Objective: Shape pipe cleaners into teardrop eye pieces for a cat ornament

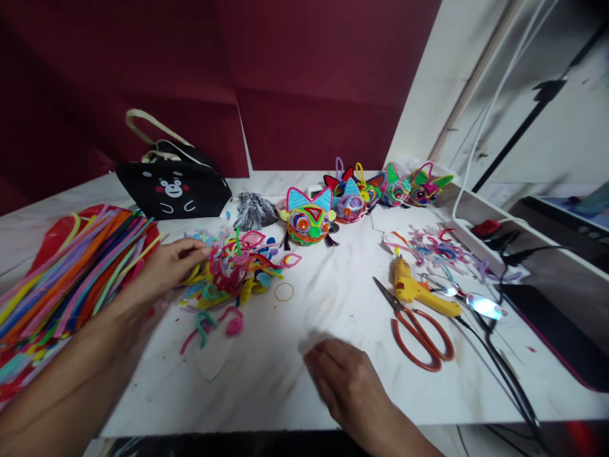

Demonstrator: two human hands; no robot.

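In the head view, the left hand [183, 261] is at the left edge of a heap of shaped chenille-stem pieces [235, 273], its thumb and fingers drawn close together; whether they pinch a piece cannot be told. The right hand [345, 374] rests palm down on the marbled tabletop [266, 387], fingers loosely curled, with nothing visible in it, though the underside is hidden. The heap lies left of centre, its loops, curls and petal shapes apparently formed but not joined into a figure. Behind it to the right, a cat-head ornament [310, 219] with blue ears, round eyes and dark tassels looks complete, and the cluster of similar ornaments [351, 206] beyond looks just as far along. At far left, a bundle of long chenille stems [80, 273] appears still uncut. Orange-handled scissors [399, 310] and a yellow glue gun [412, 289] lie at right, untouched, near a scatter of short offcuts [438, 247].
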